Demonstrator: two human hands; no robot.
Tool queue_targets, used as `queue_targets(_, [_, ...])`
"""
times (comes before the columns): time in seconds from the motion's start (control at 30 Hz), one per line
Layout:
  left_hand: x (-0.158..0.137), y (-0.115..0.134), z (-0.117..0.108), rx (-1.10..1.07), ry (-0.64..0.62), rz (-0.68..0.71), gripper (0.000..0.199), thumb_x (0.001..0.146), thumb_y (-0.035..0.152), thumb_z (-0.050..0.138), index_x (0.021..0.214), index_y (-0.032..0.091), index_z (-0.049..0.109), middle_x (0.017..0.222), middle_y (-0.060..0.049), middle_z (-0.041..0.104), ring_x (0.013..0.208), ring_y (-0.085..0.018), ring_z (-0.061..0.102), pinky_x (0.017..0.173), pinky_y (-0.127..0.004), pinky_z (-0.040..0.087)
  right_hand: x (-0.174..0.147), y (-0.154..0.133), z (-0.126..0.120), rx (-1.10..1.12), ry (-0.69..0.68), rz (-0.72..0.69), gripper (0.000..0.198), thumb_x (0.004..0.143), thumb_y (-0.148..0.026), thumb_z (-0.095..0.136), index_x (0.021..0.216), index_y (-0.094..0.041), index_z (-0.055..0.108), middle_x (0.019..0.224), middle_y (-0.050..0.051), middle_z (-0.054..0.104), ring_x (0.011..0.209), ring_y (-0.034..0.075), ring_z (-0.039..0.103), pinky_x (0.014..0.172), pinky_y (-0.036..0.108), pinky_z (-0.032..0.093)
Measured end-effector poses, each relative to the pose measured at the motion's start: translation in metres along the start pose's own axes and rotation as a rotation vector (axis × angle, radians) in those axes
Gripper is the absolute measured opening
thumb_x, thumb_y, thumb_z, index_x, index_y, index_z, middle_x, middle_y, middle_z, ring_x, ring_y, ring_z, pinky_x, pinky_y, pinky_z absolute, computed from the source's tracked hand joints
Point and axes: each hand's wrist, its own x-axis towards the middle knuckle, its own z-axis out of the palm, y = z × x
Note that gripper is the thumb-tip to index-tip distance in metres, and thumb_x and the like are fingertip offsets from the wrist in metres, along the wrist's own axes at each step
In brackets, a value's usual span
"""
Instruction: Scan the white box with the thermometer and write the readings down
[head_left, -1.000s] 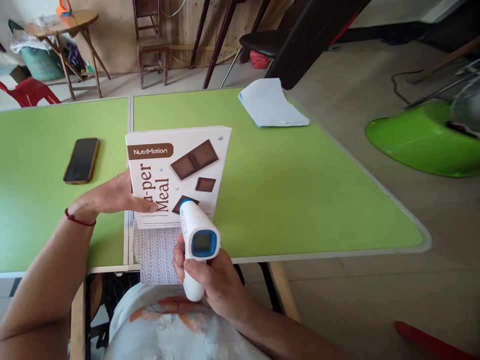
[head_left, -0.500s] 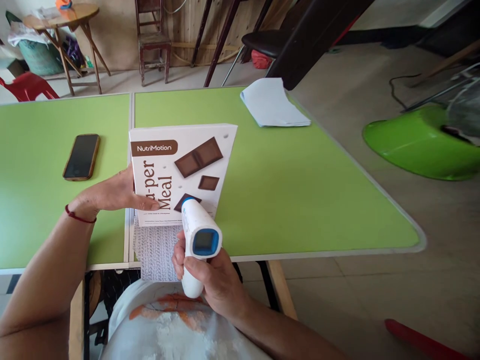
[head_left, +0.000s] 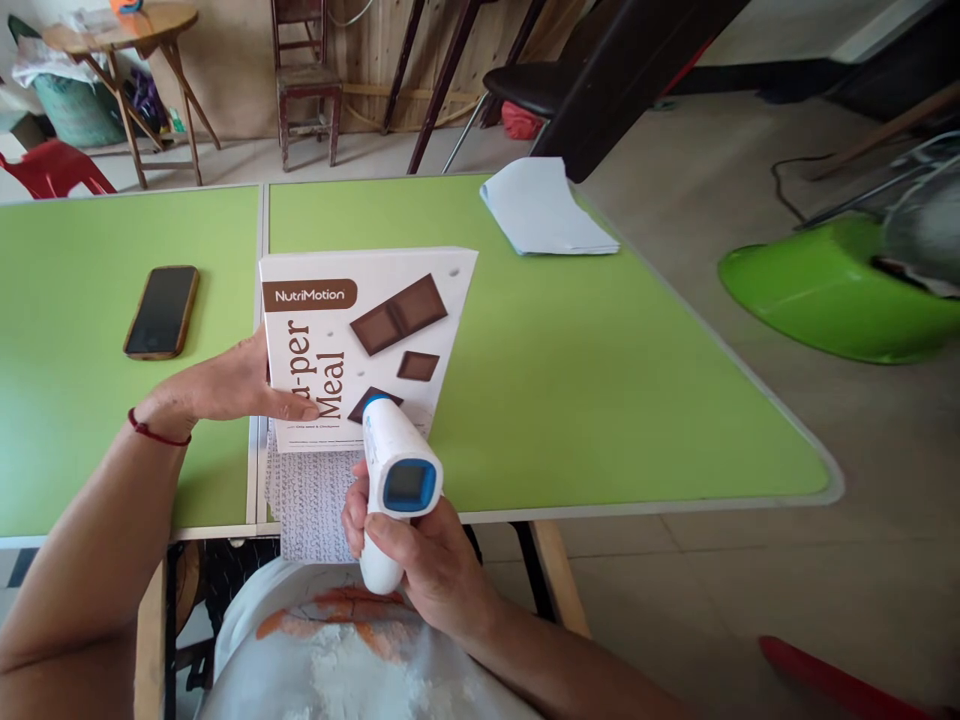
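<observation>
A white NutriMotion box (head_left: 397, 360) printed with chocolate pieces is tilted up over the green table. My left hand (head_left: 240, 380) grips its left side, the thumb across the front and the other fingers hidden behind. Wrapped around the handle of a white infrared thermometer (head_left: 386, 450) is my right hand (head_left: 420, 560). The thermometer's blue-rimmed nose points at the lower part of the box, and its screen looks dark. Whether nose and box touch, I cannot tell. Below the box, a sheet covered in writing (head_left: 319, 510) hangs over the table's near edge.
On the green table (head_left: 585, 400), a phone (head_left: 161, 312) lies to the left and a stack of white paper (head_left: 547, 210) at the far right. Beyond stand a wooden chair (head_left: 307, 90) and a round table (head_left: 120, 28). A bright green plastic object (head_left: 832, 290) is at right.
Hands, box and thermometer hold almost the same pose. The view has shifted very slightly, so things at the right edge appear a little further left.
</observation>
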Motion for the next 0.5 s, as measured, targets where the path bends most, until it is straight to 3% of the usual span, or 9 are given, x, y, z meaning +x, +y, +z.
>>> queue_targets(0.2, [-0.001, -0.0005, -0.0009, -0.005, -0.006, 0.002, 0.067, 0.077, 0.034, 0.086, 0.135, 0.018, 0.056, 0.122, -0.013, 0.07, 0.11, -0.028, 0.067, 0.088, -0.035, 0.06, -0.0009, 0.0006, 0.0004, 0.022, -0.011, -0.002, 0.034, 0.083, -0.043, 0.077, 0.107, -0.027, 0.059, 0.073, -0.005, 0.061, 0.061, 0.011, 0.052, 0.058, 0.026, 0.041])
queue_targets(0.5, [-0.0009, -0.0008, -0.0004, -0.014, -0.004, -0.012, 0.066, 0.076, 0.035, 0.086, 0.133, 0.017, 0.058, 0.114, -0.012, 0.072, 0.106, -0.026, 0.067, 0.084, -0.033, 0.06, -0.0017, 0.0004, 0.0006, 0.01, 0.006, 0.005, 0.037, 0.083, -0.044, 0.077, 0.109, -0.027, 0.058, 0.073, -0.005, 0.061, 0.062, 0.011, 0.052, 0.058, 0.026, 0.041])
